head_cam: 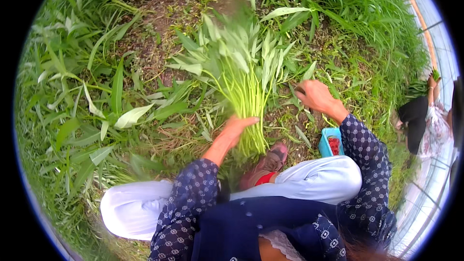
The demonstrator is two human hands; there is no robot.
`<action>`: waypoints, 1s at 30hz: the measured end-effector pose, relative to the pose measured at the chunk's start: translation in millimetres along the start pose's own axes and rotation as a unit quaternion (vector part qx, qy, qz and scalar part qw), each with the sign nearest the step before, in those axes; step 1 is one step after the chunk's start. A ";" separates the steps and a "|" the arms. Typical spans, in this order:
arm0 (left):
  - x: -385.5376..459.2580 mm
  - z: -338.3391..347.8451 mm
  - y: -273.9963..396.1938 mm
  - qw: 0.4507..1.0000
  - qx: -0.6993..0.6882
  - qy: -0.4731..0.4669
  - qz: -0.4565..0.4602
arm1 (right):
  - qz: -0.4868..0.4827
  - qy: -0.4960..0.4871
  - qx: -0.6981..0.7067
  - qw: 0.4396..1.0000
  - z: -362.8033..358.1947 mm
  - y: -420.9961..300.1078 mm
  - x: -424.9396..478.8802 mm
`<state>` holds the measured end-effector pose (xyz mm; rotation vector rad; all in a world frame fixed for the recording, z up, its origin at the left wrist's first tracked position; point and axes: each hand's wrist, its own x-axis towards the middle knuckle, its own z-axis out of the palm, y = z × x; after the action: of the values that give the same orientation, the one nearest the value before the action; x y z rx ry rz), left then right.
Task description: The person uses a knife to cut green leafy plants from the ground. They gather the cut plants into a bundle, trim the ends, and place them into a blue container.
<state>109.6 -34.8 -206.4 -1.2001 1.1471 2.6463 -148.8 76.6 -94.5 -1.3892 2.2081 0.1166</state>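
My left hand (237, 128) grips a thick bunch of long-leaved greens, which look like water spinach (250, 98), around the lower stems. The pale green stems stand roughly upright, cut ends down near my shoe (270, 163), and the leaves fan out away from me, partly blurred. To the right of the bunch, apart from its stems, my right hand (315, 96) hovers over the ground with its fingers curled. Whether it holds something small is hidden by the fingers. Loose leaves and cut stalks lie on the soil (297, 127) below it.
Beside my right knee stands a light blue plastic basket (328, 143) with something red inside. Uncut leafy plants (83, 98) grow on the left, with more at the upper right (366, 11). At the far right another person (431, 123) crouches near plastic sheeting (424, 203), holding greens.
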 end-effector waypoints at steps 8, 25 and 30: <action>10.0 7.5 -6.9 0.997 0.070 0.039 0.022 | -0.066 0.079 0.266 0.958 6.3 -98.5 95.2; 5.8 -0.7 -4.3 0.997 -0.019 -0.065 -0.039 | 0.094 0.215 -0.032 0.972 -62.3 20.7 37.1; -3.9 12.4 10.8 0.996 0.038 -0.074 -0.016 | -0.157 0.247 -0.022 0.956 -30.1 -51.1 41.0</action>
<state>101.2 -33.9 -191.8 -0.9825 1.1814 2.5907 -130.1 9.0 -77.8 -1.9403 2.3337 -0.3334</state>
